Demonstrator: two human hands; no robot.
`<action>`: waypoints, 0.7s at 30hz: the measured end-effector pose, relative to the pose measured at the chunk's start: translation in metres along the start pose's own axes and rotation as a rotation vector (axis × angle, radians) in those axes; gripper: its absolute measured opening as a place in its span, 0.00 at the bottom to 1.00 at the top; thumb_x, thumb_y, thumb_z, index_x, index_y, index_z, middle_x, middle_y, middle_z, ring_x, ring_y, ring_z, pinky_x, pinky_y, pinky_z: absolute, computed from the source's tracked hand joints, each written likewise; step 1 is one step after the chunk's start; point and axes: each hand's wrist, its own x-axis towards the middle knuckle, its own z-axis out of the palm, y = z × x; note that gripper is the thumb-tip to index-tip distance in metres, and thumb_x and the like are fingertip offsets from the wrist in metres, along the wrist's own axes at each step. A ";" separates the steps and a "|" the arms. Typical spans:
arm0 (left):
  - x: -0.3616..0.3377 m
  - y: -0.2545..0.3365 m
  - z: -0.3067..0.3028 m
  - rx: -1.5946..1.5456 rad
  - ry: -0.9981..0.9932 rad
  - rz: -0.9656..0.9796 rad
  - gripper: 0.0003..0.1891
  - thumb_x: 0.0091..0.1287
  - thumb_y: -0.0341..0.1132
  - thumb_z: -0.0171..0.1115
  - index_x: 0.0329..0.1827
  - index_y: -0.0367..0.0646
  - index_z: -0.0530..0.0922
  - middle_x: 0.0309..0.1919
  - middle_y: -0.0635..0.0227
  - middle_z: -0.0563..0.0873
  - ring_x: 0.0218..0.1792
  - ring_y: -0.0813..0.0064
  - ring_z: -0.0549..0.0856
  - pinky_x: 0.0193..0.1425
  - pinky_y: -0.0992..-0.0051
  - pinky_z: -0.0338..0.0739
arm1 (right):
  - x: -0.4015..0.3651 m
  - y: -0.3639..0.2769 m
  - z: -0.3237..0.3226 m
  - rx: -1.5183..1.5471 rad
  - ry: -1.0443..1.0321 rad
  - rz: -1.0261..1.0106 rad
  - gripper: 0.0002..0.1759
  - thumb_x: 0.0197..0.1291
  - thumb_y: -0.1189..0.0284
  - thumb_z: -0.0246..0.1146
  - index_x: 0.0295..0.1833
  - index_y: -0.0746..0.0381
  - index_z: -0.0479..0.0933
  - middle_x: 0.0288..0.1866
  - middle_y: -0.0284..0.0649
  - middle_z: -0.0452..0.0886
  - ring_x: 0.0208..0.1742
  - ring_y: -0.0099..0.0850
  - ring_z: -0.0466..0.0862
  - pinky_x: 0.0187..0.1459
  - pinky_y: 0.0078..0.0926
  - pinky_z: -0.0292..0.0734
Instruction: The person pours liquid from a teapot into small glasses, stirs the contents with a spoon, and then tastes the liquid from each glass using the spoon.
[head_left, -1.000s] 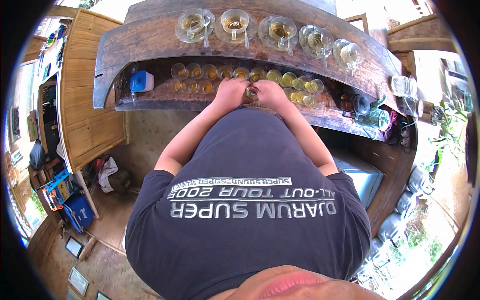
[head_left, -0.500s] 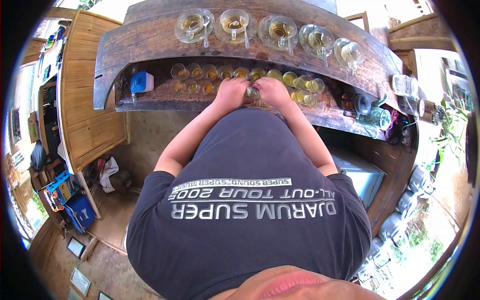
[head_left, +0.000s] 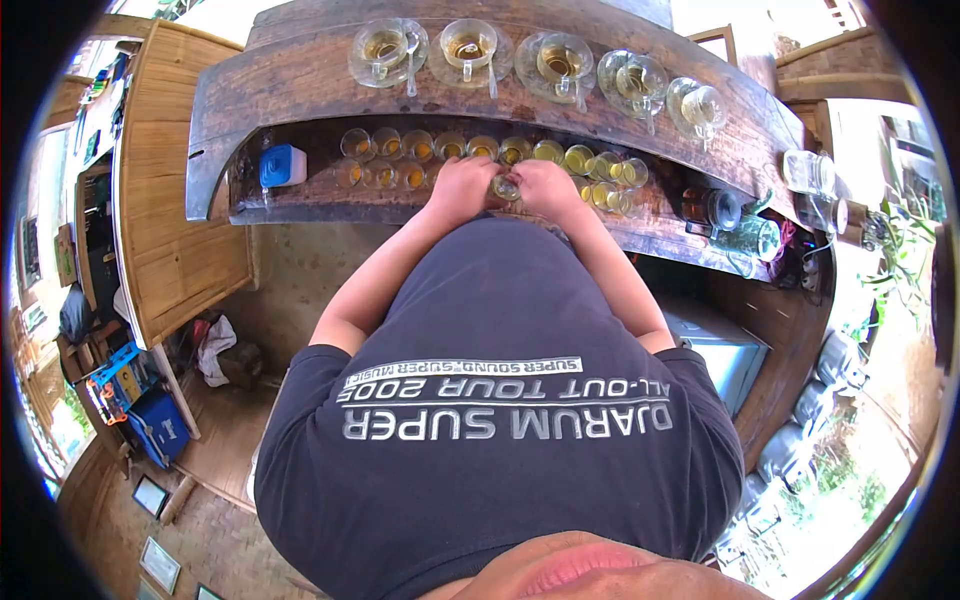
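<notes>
Glass (head_left: 506, 189), small and clear, sits between the two hands on the lower ledge (head_left: 300, 207), just in front of the person's dark shirt (head_left: 500, 290). Right hand (head_left: 542, 188): fingers curled narrow, pinching the glass near its rim. Left hand (head_left: 465, 188): bent round toward the glass from its other side, fingertips close by; cannot tell whether they grip it. Behind the hands, a row of like glasses runs along the ledge. Those to the left, orange glasses (head_left: 387, 142), hold orange contents at the bottom; those to the right, yellow-green glasses (head_left: 578, 158), stand partly in two rows. A blue-lidded box (head_left: 284, 164) rests near the left end; a dark jar (head_left: 714, 208) and a green jar (head_left: 757, 238) lie toward the right. Above, on the wooden desk (head_left: 260, 98), five cups (head_left: 468, 47) stand on clear saucers, some with spoons beside them.
</notes>
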 end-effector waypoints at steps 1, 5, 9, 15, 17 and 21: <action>-0.001 0.000 0.000 -0.001 -0.001 -0.001 0.28 0.56 0.51 0.88 0.57 0.52 0.92 0.50 0.66 0.94 0.55 0.53 0.94 0.58 0.51 0.83 | 0.000 -0.004 -0.003 0.003 0.028 0.064 0.09 0.73 0.67 0.70 0.43 0.61 0.90 0.40 0.50 0.91 0.47 0.56 0.92 0.49 0.58 0.87; 0.000 -0.001 0.000 0.002 -0.047 -0.017 0.28 0.56 0.52 0.88 0.58 0.52 0.92 0.50 0.66 0.94 0.55 0.53 0.94 0.58 0.51 0.83 | -0.001 -0.005 0.004 -0.010 0.025 -0.006 0.09 0.73 0.67 0.70 0.43 0.61 0.90 0.41 0.50 0.91 0.48 0.55 0.92 0.50 0.57 0.87; 0.000 -0.001 0.002 -0.003 -0.030 -0.008 0.27 0.58 0.53 0.86 0.58 0.51 0.92 0.50 0.66 0.94 0.55 0.53 0.93 0.58 0.51 0.83 | -0.001 -0.009 -0.002 -0.034 -0.008 0.031 0.10 0.75 0.67 0.69 0.44 0.61 0.90 0.41 0.49 0.91 0.49 0.54 0.92 0.50 0.57 0.88; 0.001 0.001 -0.001 -0.006 -0.057 -0.031 0.28 0.57 0.53 0.87 0.58 0.51 0.92 0.49 0.65 0.94 0.55 0.53 0.93 0.58 0.50 0.82 | -0.002 -0.005 0.008 -0.047 -0.018 0.002 0.11 0.76 0.65 0.69 0.43 0.61 0.90 0.43 0.49 0.92 0.49 0.55 0.92 0.51 0.56 0.88; 0.001 0.001 -0.002 -0.011 -0.042 -0.020 0.28 0.57 0.53 0.87 0.58 0.51 0.92 0.49 0.65 0.94 0.55 0.52 0.93 0.57 0.50 0.82 | -0.001 -0.004 0.006 -0.049 -0.034 0.006 0.11 0.76 0.64 0.69 0.43 0.60 0.90 0.44 0.48 0.92 0.49 0.55 0.92 0.51 0.55 0.88; 0.000 0.002 -0.005 -0.007 -0.056 -0.017 0.29 0.56 0.53 0.87 0.58 0.51 0.92 0.49 0.65 0.94 0.54 0.52 0.93 0.57 0.50 0.82 | 0.001 -0.012 0.004 -0.029 0.021 0.034 0.12 0.77 0.65 0.69 0.43 0.61 0.89 0.43 0.50 0.92 0.48 0.56 0.92 0.51 0.56 0.88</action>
